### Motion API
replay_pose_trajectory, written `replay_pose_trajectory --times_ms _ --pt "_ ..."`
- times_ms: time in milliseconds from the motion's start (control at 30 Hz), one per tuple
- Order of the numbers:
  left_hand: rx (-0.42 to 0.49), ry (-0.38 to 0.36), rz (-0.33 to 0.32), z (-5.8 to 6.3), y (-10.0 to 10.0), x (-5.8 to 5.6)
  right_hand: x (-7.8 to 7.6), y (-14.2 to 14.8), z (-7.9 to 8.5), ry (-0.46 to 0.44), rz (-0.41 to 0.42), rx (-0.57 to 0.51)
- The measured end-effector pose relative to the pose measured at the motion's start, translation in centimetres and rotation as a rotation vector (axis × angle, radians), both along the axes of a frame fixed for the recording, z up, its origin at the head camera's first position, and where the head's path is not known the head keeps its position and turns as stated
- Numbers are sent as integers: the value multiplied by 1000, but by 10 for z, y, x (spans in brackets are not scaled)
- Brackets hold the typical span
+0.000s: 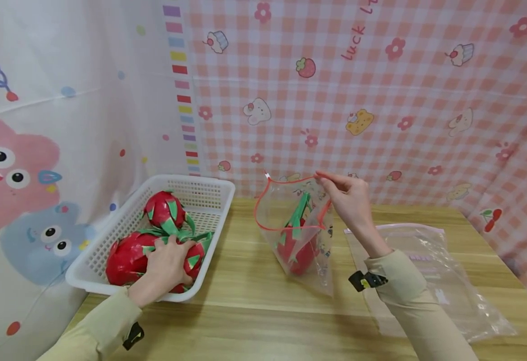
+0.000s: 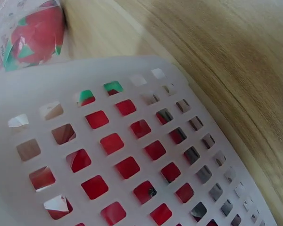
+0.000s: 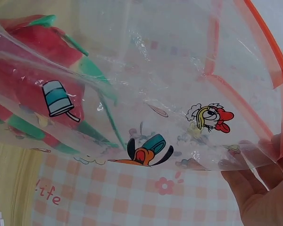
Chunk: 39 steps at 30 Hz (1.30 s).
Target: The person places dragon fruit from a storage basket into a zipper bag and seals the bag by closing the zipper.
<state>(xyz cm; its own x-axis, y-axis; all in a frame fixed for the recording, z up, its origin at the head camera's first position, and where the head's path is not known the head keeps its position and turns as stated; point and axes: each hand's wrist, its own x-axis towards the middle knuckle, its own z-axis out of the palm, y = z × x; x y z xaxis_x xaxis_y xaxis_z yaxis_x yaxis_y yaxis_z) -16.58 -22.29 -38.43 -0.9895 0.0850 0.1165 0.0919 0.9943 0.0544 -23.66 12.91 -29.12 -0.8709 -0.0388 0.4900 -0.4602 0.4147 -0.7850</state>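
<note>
My left hand (image 1: 167, 263) reaches into a white plastic basket (image 1: 223, 198), its fingers and thumb spread round a red dragon fruit (image 1: 194, 258) with green leafy scales near the basket's right wall. Two more dragon fruits lie there, a large one (image 1: 125, 258) to the hand's left and another (image 1: 164, 208) behind. In my right hand (image 1: 351, 198), thumb and fingers pinch the orange rim of a clear printed zip bag (image 1: 268, 240). The bag's mouth gapes, and one dragon fruit (image 1: 301, 250) sits inside it. The left wrist view shows mostly the basket's slotted wall (image 2: 127, 150), hiding the left hand.
Right of the held bag, another clear zip bag (image 1: 398, 291) lies flat on the wooden table (image 1: 254, 321), partly under the right forearm. A pink checked cloth (image 1: 313, 90) hangs close behind the table. At left hangs a white cartoon-printed cloth (image 1: 110, 130), beside the basket.
</note>
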Motion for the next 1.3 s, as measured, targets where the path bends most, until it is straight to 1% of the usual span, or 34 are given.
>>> replay_pose_trajectory --times_ms 200,267,433,533,633,767,933,1067,1133,1200,1300 --pt "57 17 7 3 -2 0 0 1 1 -1 -4 12" --pt "64 44 -5 6 -3 1 0 2 1 -14 -2 3" --pt "74 147 -26 15 -6 4 0 2 0 -29 -7 -3" --pt "93 194 -24 20 -7 4 0 2 1 -27 -14 3" --pt "103 232 -22 23 -8 5 0 2 1 -36 -16 1" --pt "87 270 -21 26 -8 6 0 3 2 -49 -20 -1" --pt "56 328 -30 35 -10 12 0 2 1 -49 -18 -3" --pt "81 441 -83 46 -10 16 -1 2 1 -41 -15 -6" --pt "100 516 -129 51 -8 17 -1 1 0 -36 -16 -7" --pt "113 575 -177 56 -7 18 -1 1 0 -28 -18 -4" --pt "106 652 -258 59 -5 17 -1 0 0 -25 -14 -5"
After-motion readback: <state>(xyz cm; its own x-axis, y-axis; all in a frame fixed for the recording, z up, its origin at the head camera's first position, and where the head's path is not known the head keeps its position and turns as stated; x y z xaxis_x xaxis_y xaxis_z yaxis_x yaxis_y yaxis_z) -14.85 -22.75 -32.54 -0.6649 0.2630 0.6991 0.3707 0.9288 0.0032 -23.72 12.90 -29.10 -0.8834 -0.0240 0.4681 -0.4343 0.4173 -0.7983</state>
